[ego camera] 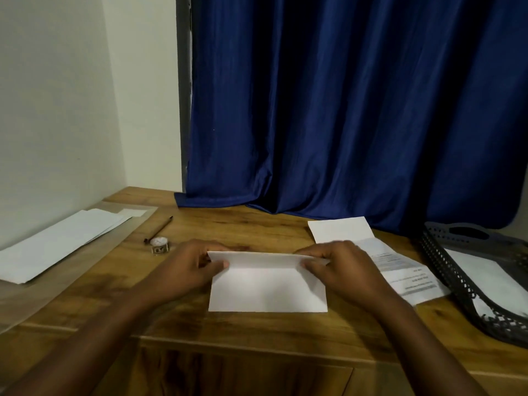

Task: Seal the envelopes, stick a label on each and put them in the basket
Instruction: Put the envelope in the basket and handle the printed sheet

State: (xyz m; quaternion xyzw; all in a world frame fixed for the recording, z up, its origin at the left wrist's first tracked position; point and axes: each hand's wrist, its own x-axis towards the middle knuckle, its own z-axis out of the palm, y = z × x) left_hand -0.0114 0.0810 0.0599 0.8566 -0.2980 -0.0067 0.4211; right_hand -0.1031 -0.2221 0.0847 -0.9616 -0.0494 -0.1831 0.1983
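Wooden desk (257, 224): left hand (188, 267) and right hand (343, 267) seemingly pinch envelope (268, 290) flap.

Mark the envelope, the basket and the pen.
envelope (268, 290): head view, middle of its front panel.
basket (445, 270): head view, perforated left wall.
pen (160, 228): head view, mid-barrel.

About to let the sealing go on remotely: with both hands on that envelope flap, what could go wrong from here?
1. The left hand and right hand pinch only the flap's ends on the envelope; the middle could crease or seal crooked.
2. The printed sheet lies just beside the right hand and could get dragged.
3. The basket already holds paper, so a hasty drop might miss.
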